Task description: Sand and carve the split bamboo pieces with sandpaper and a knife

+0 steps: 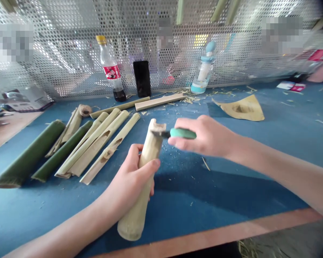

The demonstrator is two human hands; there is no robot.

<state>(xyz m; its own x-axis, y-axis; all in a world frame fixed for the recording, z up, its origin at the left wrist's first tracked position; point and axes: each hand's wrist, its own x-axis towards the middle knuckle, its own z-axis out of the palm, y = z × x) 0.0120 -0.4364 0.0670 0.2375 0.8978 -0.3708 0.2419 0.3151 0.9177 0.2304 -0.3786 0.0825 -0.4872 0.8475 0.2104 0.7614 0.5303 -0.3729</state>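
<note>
Left-hand grip (131, 179) clenched around a pale, fibrous bamboo tube (150, 148); right-hand grip (204, 138) pinching a teal-handled knife (183, 133).

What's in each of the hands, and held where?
The left hand grips a bamboo section around its middle; the right hand holds a small knife by its teal handle.

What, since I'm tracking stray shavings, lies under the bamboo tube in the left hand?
Below the bamboo tube and left hand is the blue mat, with shavings scattered nearby. The patch directly beneath them is covered, so any shavings there cannot be seen.
</note>
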